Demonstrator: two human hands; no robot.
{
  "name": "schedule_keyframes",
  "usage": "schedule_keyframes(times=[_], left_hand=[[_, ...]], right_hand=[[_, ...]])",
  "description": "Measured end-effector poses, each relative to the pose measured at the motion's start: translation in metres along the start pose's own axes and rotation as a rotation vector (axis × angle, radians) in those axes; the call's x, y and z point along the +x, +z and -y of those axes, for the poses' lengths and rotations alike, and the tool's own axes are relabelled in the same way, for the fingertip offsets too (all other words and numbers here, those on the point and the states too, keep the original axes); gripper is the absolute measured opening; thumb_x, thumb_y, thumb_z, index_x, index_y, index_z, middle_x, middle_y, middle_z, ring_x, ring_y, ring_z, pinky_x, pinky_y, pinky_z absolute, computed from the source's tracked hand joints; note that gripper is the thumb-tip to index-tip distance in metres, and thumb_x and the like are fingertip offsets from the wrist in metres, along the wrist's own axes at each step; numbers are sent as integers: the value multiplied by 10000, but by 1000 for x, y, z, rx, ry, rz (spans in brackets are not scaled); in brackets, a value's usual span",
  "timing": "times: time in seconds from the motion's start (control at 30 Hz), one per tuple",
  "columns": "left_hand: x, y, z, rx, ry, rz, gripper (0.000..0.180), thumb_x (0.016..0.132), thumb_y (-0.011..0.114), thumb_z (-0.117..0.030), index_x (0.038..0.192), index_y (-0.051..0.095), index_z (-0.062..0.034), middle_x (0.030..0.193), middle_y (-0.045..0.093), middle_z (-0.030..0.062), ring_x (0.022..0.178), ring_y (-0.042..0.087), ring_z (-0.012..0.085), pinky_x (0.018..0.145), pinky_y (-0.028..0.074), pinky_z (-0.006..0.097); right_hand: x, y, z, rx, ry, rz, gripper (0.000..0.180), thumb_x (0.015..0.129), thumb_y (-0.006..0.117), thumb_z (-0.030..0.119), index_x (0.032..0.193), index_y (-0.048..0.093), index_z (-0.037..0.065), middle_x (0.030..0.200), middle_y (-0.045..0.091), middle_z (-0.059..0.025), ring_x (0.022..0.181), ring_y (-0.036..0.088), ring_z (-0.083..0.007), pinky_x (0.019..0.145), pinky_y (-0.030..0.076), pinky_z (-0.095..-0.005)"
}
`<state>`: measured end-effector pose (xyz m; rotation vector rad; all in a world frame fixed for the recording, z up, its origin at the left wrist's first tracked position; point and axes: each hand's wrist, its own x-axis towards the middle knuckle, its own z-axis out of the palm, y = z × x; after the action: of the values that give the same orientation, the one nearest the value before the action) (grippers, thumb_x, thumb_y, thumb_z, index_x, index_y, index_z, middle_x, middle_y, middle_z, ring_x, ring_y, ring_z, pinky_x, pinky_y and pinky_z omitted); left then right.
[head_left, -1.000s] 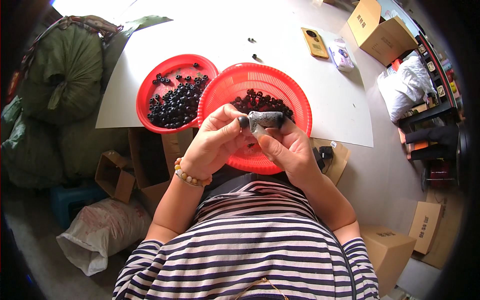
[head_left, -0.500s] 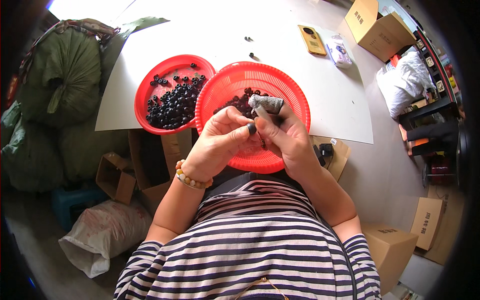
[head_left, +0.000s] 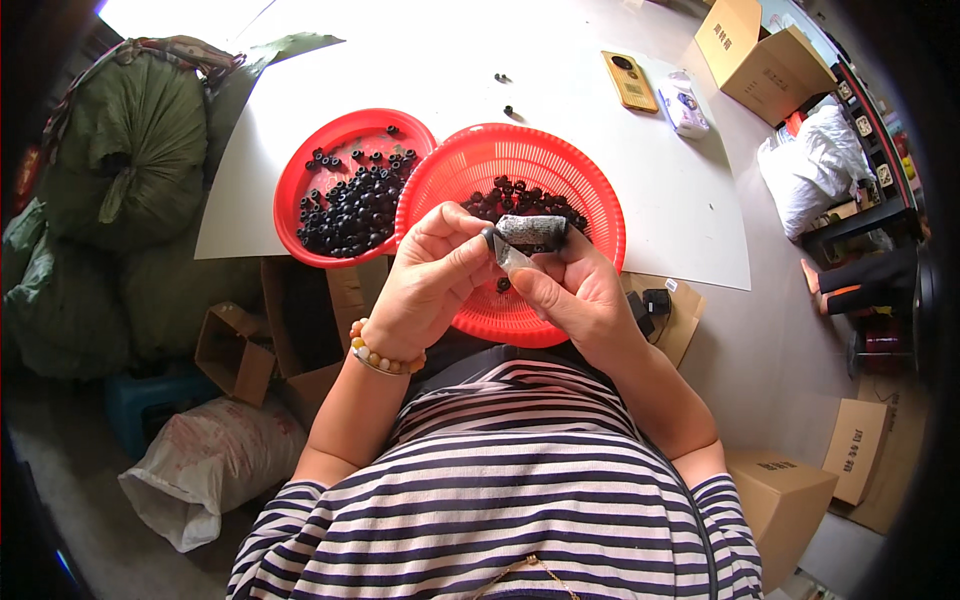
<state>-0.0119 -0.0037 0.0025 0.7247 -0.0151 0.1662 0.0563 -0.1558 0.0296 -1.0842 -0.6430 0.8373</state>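
My left hand (head_left: 436, 275) pinches a small round black part (head_left: 489, 234) between thumb and fingertips, above the red slotted basket (head_left: 462, 165). Close against it, my right hand (head_left: 574, 288) is closed around a small tool (head_left: 532, 229) with a grey, cloth-like wrapped roll and a pale, flat, pointed piece near the thumb; its exact kind is unclear. The pale piece sits beside the black part; whether they touch cannot be made out. Many dark small parts (head_left: 560, 207) lie in the basket, partly hidden by my hands. A shallow red tray (head_left: 284, 200) on the left holds black hollow parts (head_left: 350, 218).
Two loose black parts (head_left: 508, 110) lie on the white table (head_left: 690, 220). Farther right are a gold phone (head_left: 630, 82) and a white-purple packet (head_left: 683, 108). Cardboard boxes (head_left: 765, 65) stand around; green sacks (head_left: 125, 150) crowd the left side.
The left hand has raised the black part slightly, up and to the left. The grey-wrapped tool has turned in the right hand, its pale piece now beside the part.
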Motion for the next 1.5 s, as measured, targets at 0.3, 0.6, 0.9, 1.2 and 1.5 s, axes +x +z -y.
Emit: schedule_keyframes(times=[0.3,0.6,0.9,1.2,1.5], left_hand=[[0,-4,0,102,10,13,100,814,525,-26,909,499,-47,878,574,47,760,568,97,649,470,200],[1,-4,4,50,0,30,82,818,523,-33,890,492,-57,908,571,52,820,567,129,716,479,283],[-1,-4,10,43,-48,55,88,823,514,-40,904,481,-53,866,571,67,805,582,162,726,490,323],[3,-31,-29,473,223,-319,66,820,537,-84,855,535,-28,735,557,26,618,533,76,549,449,196],[-3,-88,-53,592,289,-673,134,815,564,-141,899,546,-38,659,542,14,510,453,40,451,369,156]], right_hand=[[1,-1,-2,-51,-51,11,278,839,507,67,1101,428,15,959,538,-39,887,488,-62,781,396,-212],[0,-3,0,93,66,-49,240,864,497,166,1057,449,31,820,529,8,654,426,-1,563,351,-141],[15,3,0,63,43,-165,277,836,549,207,1022,440,33,789,532,-3,638,448,-17,539,358,-142],[15,-17,-15,72,90,-265,282,804,585,193,1035,485,66,706,441,64,522,335,25,401,241,-114],[12,-14,-12,27,122,-238,225,810,580,203,976,485,85,682,465,69,529,318,10,447,242,-141]])
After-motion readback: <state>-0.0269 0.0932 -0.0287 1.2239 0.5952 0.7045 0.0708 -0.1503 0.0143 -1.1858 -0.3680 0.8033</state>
